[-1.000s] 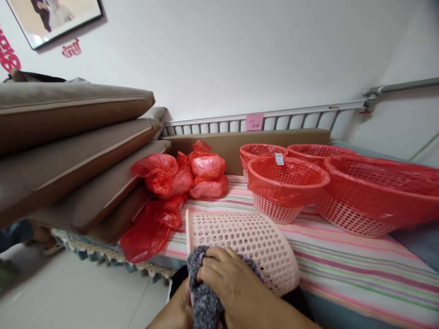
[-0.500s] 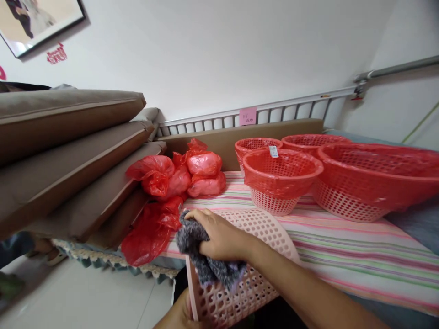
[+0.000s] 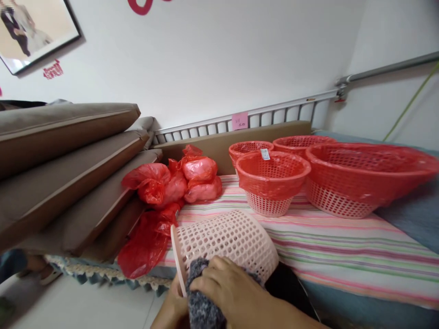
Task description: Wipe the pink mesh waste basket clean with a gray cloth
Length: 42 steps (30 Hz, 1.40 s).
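A pale pink perforated plastic basket [image 3: 228, 235] lies on its side at the near edge of the striped sheet, its rim facing left. My left hand [image 3: 173, 304] grips that rim from below; its fingers are partly hidden behind the basket. Closed over a dark grey fluffy cloth [image 3: 202, 306], my right hand [image 3: 226, 288] presses it against the basket's outer wall near the rim. Red plastic bags [image 3: 171, 183], several of them bundled, lie beyond the rim to the left.
Several baskets lined with red plastic, one with a white tag [image 3: 276, 171], stand on the striped sheet [image 3: 329, 242]. Grey-brown cushions [image 3: 68, 169] are stacked at left. A radiator [image 3: 206, 130] with a pink note [image 3: 239, 120] runs along the wall. A person's foot [image 3: 50, 276] shows lower left.
The basket has been turned so its outer side faces up. My right hand and the cloth have moved from over the rim down onto the near outer wall. The view has shifted slightly.
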Tool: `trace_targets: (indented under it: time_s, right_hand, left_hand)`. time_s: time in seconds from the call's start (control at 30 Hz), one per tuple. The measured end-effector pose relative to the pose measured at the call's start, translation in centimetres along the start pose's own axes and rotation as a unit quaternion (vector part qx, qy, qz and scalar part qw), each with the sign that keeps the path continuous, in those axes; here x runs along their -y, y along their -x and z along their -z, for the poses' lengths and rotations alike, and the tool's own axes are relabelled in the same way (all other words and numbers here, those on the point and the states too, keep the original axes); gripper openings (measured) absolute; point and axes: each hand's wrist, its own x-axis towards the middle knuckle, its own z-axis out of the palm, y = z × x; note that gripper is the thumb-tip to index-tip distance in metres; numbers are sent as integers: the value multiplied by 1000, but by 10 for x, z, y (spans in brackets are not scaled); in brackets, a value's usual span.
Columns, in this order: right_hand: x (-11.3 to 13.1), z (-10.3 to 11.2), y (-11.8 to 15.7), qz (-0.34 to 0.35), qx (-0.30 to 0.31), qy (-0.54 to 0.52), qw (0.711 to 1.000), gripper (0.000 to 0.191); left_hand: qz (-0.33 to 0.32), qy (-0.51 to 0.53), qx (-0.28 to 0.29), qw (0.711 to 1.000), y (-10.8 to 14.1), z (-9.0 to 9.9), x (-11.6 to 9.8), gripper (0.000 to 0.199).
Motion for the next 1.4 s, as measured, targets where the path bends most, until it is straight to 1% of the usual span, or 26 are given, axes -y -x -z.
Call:
trace_targets:
  time_s: [0.07, 0.13, 0.2, 0.23, 0.27, 0.37, 0.43, 0.5, 0.57, 0.67, 0.77, 0.87, 0.93, 0.97, 1.0, 1.1, 1.17, 1.23, 1.3, 1.37, 1.4]
  right_hand:
    - [-3, 23, 11, -65, -40, -44, 996, 59]
    - [-6, 44, 21, -123, -109, -61, 984, 66]
    - [-6, 59, 29, -142, -160, -50, 976, 68]
    - [-5, 63, 30, -135, -167, -40, 976, 67]
    - [-2, 64, 30, -122, -157, -31, 979, 65]
    - [6, 53, 22, -74, -98, -5, 992, 58]
    - [7, 40, 12, -54, -72, 14, 996, 52]
    - [3, 26, 1, -52, -67, 28, 996, 49]
    - [-4, 15, -8, -59, -74, 27, 995, 47]
    - [-9, 5, -19, -61, -76, 3, 995, 46]
    - [-4, 3, -28, -52, -66, -4, 996, 41]
    - [8, 5, -38, -42, -63, 32, 997, 35]
    - [15, 5, -47, -25, -47, 69, 996, 27]
    - [18, 5, -52, -11, -35, 86, 996, 24]
    - [21, 4, -56, 3, -23, 99, 995, 21]
    - [26, -2, -68, 35, -3, 106, 994, 20]
    - [27, -5, -73, 43, 6, 93, 995, 23]
    - [23, -6, -77, 49, 21, 77, 996, 28]
    - [16, -4, -80, 51, 36, 54, 997, 34]
    - [4, 0, -84, 37, 37, 25, 998, 42]
    - [-4, 2, -87, 22, 28, 10, 999, 46]
  left_hand:
    - [27, 27, 21, 999, 3, -1, -3, 70]
    - [61, 36, 51, 996, 9, -2, -8, 71]
    - [76, -3, 80, 994, 15, -4, -15, 71]
    - [73, -34, 86, 993, 18, -5, -19, 70]
    - [67, -62, 89, 992, 19, -7, -23, 67]
    - [52, -110, 75, 990, 15, -11, -32, 62]
    - [24, -117, 40, 992, 9, -10, -36, 60]
    - [-12, -119, -3, 993, 0, -7, -38, 58]
    - [-23, -111, -28, 993, -8, -1, -38, 56]
    - [-12, -93, -39, 995, -12, 13, -38, 54]
    - [-8, -82, -45, 996, -3, 27, -40, 49]
    - [30, -97, -4, 995, 11, 39, -43, 50]
    - [39, -108, 13, 993, 17, 45, -43, 52]
    - [30, -118, 6, 992, 19, 47, -41, 51]
    - [10, -132, -14, 991, 19, 51, -38, 49]
    - [-71, -188, -114, 973, 18, 63, -26, 45]
    - [-96, -203, -153, 962, 17, 74, -17, 50]
    - [-94, -209, -154, 961, 18, 84, -9, 54]
    - [-89, -208, -145, 963, 20, 91, -2, 53]
    - [-65, -202, -131, 968, 23, 95, 4, 57]
    - [-43, -200, -125, 971, 24, 95, 8, 62]
